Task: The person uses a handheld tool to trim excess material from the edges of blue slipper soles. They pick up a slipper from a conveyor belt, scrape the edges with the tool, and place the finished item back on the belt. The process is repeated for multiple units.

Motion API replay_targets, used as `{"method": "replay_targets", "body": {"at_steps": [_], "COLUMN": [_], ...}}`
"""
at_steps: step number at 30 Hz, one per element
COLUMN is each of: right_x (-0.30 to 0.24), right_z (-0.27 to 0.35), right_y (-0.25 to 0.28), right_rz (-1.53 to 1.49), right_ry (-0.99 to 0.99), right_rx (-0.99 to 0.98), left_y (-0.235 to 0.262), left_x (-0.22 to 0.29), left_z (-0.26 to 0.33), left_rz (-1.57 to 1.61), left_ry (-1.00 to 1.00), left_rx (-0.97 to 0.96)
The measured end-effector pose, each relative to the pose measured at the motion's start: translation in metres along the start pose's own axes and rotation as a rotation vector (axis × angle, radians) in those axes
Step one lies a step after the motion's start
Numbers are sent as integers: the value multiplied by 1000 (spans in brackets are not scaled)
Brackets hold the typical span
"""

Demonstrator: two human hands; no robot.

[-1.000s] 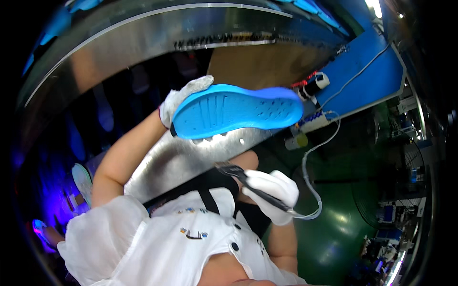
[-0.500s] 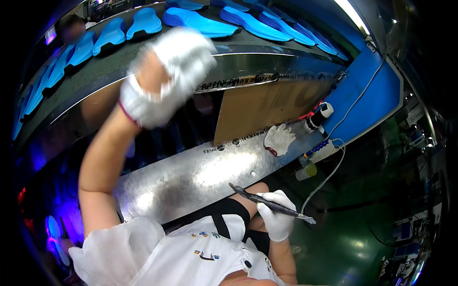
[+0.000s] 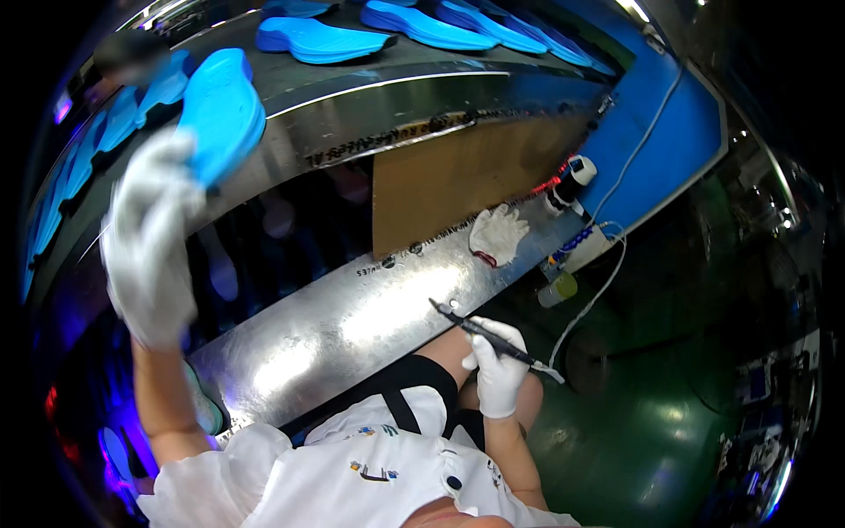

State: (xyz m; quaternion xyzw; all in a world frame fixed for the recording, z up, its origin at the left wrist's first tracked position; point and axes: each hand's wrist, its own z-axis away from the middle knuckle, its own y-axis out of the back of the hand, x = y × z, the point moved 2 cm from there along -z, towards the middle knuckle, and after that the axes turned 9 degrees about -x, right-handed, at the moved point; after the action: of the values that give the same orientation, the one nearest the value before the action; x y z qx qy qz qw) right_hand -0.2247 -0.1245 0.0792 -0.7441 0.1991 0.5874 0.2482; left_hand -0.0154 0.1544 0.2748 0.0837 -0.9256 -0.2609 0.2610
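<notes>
My left hand (image 3: 154, 238), in a white glove and smeared by motion, holds a blue shoe sole (image 3: 222, 110) by its lower end. The sole is lifted and tilted in front of the conveyor belt's near edge. Lower right, above my lap, my right hand (image 3: 499, 370) wears a thin white glove and is closed round a black pen-like tool (image 3: 500, 341). The tool's slim tip points up and left, and a pale cord (image 3: 581, 321) runs from its rear end. More blue shoe soles (image 3: 321, 40) lie in a row along the dark belt (image 3: 422, 75).
A metal ledge (image 3: 326, 326) runs below the belt, with an empty white glove (image 3: 497, 235) near its right end. Beside a blue panel (image 3: 647, 150) stand a black-and-white cylindrical object (image 3: 572, 183) and a yellow-capped container (image 3: 557, 289). Brown cardboard (image 3: 458, 180) hangs under the belt.
My left hand has moved left and down from over the belt edge, and a blue sole is now in it. My right hand has shifted slightly up and left with the tool.
</notes>
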Motion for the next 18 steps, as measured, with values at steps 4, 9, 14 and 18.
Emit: {"method": "replay_targets", "body": {"at_steps": [4, 9, 14, 18], "right_x": [12, 36, 62, 91], "right_z": [-4, -6, -19, -56], "right_y": [8, 18, 3, -24], "right_rz": [-16, -18, 72, 265], "right_ry": [-15, -135, -172, -82], "right_rx": [113, 245, 116, 6], "left_y": [-61, -189, -221, -234], "left_x": [15, -20, -32, -40], "left_z": [91, 189, 232, 202], "left_rz": [110, 348, 461, 655], "left_ry": [-210, -238, 253, 1026], "left_rx": [-17, -318, -497, -356]}}
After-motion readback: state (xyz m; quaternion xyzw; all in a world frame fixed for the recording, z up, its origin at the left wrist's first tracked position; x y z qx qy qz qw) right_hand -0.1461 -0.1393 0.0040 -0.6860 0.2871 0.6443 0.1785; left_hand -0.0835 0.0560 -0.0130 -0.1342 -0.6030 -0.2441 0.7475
